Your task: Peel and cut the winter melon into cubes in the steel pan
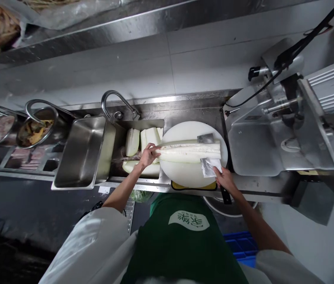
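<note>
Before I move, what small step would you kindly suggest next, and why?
I would probably steady the long pale gourd piece with the left hand before shifting the knife in the right hand: its blade shows on both sides of the piece near one end; the left hand is at the other.

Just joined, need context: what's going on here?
A person in a green apron is at a steel counter with a long pale piece of what looks like melon lying across a round white cutting board. The left hand has its fingers at the near-sink end; the right hand holds a broad knife at the other end, its blade showing on both sides. How deep it sits, I can't tell. More pieces lie in the sink.
</note>
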A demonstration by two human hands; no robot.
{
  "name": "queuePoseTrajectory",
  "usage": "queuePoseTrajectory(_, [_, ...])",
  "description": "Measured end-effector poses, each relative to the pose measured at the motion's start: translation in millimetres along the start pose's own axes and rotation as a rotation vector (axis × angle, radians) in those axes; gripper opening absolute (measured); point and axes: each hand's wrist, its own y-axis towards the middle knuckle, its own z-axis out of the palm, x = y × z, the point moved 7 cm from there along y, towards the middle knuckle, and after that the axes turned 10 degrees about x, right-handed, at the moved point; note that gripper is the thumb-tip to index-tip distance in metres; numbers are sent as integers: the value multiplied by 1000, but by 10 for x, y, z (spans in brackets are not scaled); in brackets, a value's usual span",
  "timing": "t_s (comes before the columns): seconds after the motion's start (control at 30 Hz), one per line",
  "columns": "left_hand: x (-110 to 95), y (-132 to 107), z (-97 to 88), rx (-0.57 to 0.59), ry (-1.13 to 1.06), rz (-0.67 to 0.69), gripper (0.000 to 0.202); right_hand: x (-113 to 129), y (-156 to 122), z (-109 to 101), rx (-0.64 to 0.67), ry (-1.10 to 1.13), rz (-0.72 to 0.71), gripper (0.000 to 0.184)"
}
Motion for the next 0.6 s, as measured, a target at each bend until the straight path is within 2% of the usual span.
queuePoseTrajectory(0.13, [-40, 1, 12, -6, 26, 12, 27, -52, -9, 93, 73, 60, 16, 64])
queuePoseTrajectory(0.3, [-40, -30, 8, -25, 10, 12, 28, 45, 149, 322, 67, 140, 29, 67])
queuePoseTrajectory(0.5, [-29, -68, 27, -16, -39, 7, 23, 8, 68, 310, 137, 39, 17, 58])
queuePoseTrajectory(0.6, [-15, -74, 32, -27, -45, -1, 22, 117, 160, 441, 162, 106, 33, 57])
